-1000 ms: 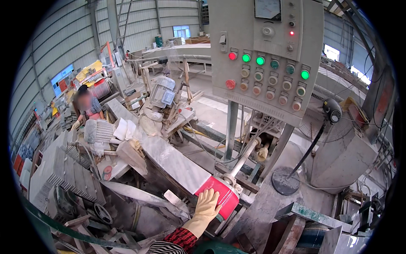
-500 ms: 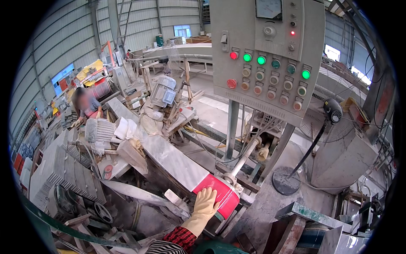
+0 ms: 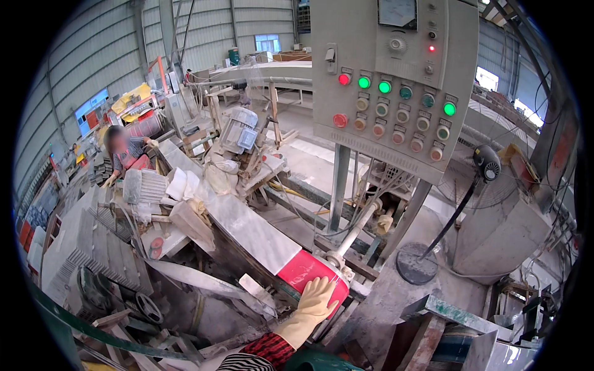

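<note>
The person's cream-gloved left hand lies palm down on the red conveyor belt, fingers slightly spread and gripping nothing. Near the fingertips, a pale veined stone slab lies lengthwise on the belt. From here I see 3 green buttons glowing on the grey control panel, and a co-worker beside the far end.

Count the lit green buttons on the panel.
3 in the top row: a green button right of the red button, a second beside that, a third at the right end. The panel is cut off above; more may hide there.
</note>
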### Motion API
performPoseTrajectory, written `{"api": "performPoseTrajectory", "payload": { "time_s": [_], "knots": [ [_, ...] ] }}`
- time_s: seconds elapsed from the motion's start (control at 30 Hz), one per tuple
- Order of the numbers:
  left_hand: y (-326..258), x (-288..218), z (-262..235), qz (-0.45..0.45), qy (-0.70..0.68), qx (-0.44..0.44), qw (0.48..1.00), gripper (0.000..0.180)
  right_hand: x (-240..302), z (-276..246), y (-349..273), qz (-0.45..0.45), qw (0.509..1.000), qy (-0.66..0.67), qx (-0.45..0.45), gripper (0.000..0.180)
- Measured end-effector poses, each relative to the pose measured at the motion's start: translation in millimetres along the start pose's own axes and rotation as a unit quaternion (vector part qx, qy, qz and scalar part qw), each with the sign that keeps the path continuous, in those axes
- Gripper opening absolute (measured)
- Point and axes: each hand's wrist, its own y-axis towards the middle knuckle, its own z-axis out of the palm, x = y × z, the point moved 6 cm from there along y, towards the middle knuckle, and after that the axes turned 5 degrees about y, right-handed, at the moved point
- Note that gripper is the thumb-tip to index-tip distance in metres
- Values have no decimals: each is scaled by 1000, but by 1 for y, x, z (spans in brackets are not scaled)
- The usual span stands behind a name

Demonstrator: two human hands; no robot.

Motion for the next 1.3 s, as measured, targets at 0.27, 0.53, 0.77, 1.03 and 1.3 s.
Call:
{"api": "performPoseTrajectory", "payload": {
  "time_s": [0.27,0.53,0.77,1.03,1.3],
  "knots": [
    [-16,6,25,46,8,72,996,56,0,3,-4,-5,1000,0,-6,46],
    [-12,7,20,-5,4,73,997,54,5,12,-4,-18,1000,-15,-1,46],
    [-9,-8,46,-125,-255,208,936,44,17,19,-21,-56,996,-65,-21,46],
    [-73,-169,20,-144,-754,430,474,72,114,132,-61,-298,898,-311,90,47],
    [-39,-158,7,-389,-879,190,199,61,161,268,-111,-541,655,-499,170,47]
  ]
}}
